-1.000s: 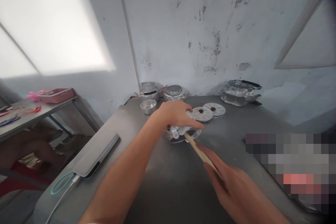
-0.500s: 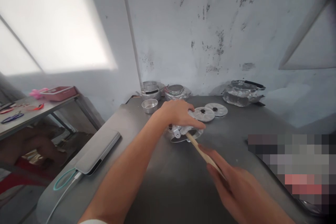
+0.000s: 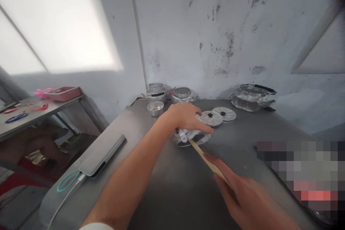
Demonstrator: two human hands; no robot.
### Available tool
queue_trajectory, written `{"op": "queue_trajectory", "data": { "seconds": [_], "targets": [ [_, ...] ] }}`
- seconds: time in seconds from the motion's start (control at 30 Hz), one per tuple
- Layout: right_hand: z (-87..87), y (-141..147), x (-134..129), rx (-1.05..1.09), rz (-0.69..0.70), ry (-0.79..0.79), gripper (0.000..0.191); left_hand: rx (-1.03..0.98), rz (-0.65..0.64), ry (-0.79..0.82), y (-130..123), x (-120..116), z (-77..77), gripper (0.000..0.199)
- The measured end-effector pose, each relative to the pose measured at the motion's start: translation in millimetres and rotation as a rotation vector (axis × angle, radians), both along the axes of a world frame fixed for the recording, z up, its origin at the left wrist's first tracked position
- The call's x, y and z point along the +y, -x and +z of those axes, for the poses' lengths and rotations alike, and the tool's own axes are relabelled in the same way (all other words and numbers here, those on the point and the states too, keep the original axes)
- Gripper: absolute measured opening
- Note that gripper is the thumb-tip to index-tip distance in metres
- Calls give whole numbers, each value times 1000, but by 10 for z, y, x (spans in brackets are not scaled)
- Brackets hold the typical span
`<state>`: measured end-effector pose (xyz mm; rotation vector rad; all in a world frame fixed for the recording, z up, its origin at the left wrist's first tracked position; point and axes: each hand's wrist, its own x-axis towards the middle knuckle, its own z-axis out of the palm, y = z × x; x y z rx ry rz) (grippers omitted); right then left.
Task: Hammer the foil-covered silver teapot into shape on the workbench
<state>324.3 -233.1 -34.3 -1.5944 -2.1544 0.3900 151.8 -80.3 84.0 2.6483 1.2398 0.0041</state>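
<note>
My left hand point(image 3: 185, 115) reaches over a shiny metal vessel point(image 3: 179, 143), kettle-like and tipped on its side, and grips its top with the thumb stretched to the right. The vessel has a small riveted bracket point(image 3: 183, 137) and a round opening facing me. My right hand point(image 3: 234, 188) is wrapped around a pale wooden stick point(image 3: 201, 152). The stick's far end meets the vessel beside the bracket; its very tip is hidden. Just beyond my left hand lie two round metal lids point(image 3: 212, 120) with black knobs, one overlapping the other.
A small perforated metal strainer point(image 3: 155, 109) stands behind my left forearm. Wrapped metal kettles point(image 3: 252, 99) line the wall. A silver power bank point(image 3: 104, 154) with a cable lies at left. A side table holds a pink tray point(image 3: 64, 94) and blue-handled scissors point(image 3: 16, 118). A pixelated patch covers the right.
The far end of the wooden stick has shifted slightly left against the vessel, closer to the bracket. My left hand keeps its hold. The whole view has drifted slightly.
</note>
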Motion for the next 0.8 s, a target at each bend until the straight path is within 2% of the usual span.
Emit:
{"op": "queue_trajectory", "data": {
  "seconds": [0.13, 0.3, 0.43, 0.67, 0.8],
  "targets": [
    [-46, -9, -3, -18, 12, -4, 51, -9, -10, -15, -1, 13, -10, 78],
    [16, -7, -11, 28, 32, 13, 50, -16, -5, -16, -1, 6, -17, 77],
    [31, -10, -12, 75, 4, -48, 50, -1, 5, -18, -4, -17, -8, 77],
    [-6, -32, 16, 1, 22, 19, 47, 2, 9, -17, -3, -26, 18, 79],
    [-35, -64, 28, 19, 12, -31, 49, 19, 9, 6, 8, -40, 41, 80]
  ]
}}
